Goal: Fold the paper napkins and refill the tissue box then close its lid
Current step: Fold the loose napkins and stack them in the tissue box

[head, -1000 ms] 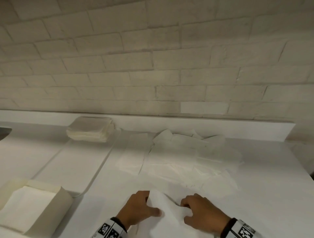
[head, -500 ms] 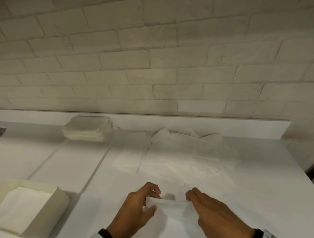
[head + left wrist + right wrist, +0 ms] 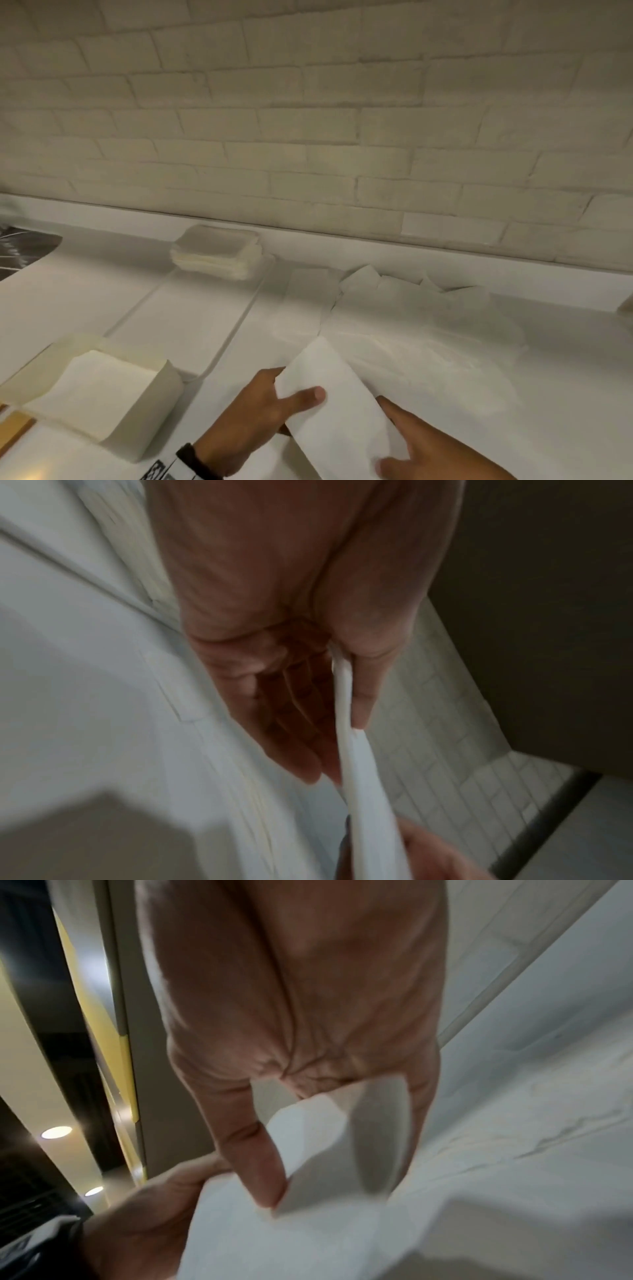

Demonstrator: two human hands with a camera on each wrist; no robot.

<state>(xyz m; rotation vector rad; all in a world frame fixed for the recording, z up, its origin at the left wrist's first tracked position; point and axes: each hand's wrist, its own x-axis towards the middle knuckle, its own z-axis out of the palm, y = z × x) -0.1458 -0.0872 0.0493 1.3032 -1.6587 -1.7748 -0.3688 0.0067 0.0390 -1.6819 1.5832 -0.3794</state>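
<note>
At the near edge of a white counter [image 3: 548, 394], a person's left hand [image 3: 246, 421] pinched a folded napkin [image 3: 335, 414], thumb on top and fingers beneath, while the right hand [image 3: 442, 448] gripped its other edge, thumb curled over the paper. To the left sat the open tissue box [image 3: 150, 411], napkins showing inside. Beyond the hands lay a spread of loose napkins [image 3: 428, 329], and farther back a neat stack [image 3: 217, 251] rested against the pale brick wall [image 3: 308, 120].
</note>
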